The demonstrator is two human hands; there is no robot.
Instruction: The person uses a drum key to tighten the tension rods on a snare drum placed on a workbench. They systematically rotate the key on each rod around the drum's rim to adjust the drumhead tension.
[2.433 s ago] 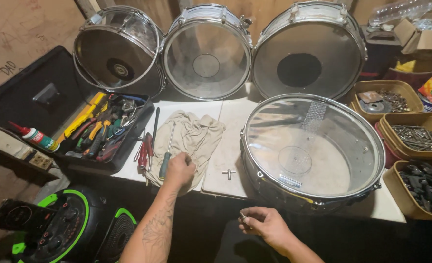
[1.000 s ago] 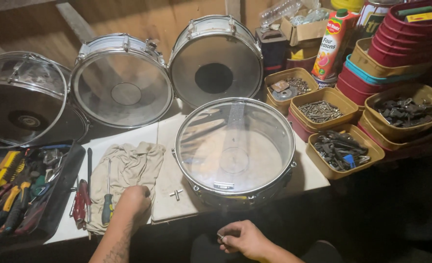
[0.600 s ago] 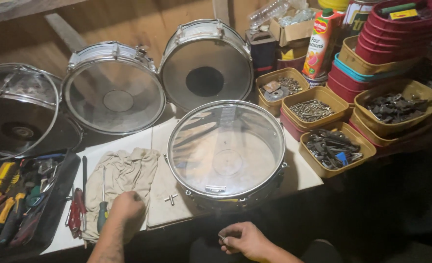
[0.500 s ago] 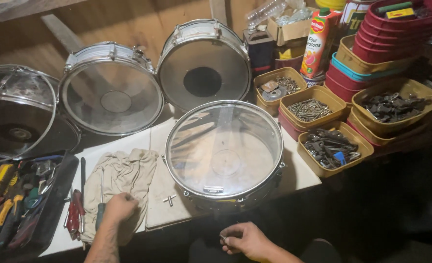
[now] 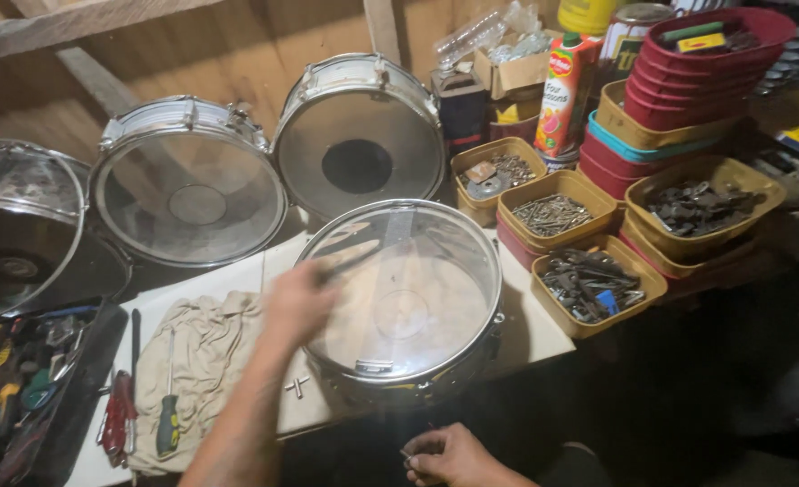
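The snare drum [image 5: 404,302] lies flat on the white board [image 5: 530,329], head facing up, at the centre of the bench. The left hand [image 5: 298,302] sits over the drum's left rim; the right hand [image 5: 444,455] is below the drum's near edge, apart from it.

The left hand is motion-blurred. It appears closed around a thin dark tool [image 5: 354,261] that extends up and right across the drum head; the tool type cannot be determined. The right hand is curled, fingers pinched together at a small item too small to identify. Both forearms are cut off by the lower frame edge.

To the left of the drum, a beige cloth [image 5: 196,361] lies on the board with a green-handled screwdriver [image 5: 167,424] resting on it. A small metal drum key [image 5: 296,386] lies just beside the drum's lower-left side. Three further drums [image 5: 190,180] lean against the wooden wall behind. Yellow trays of metal hardware [image 5: 598,281] stand to the right. An open toolbox [image 5: 21,397] is partly cut off at the left edge.
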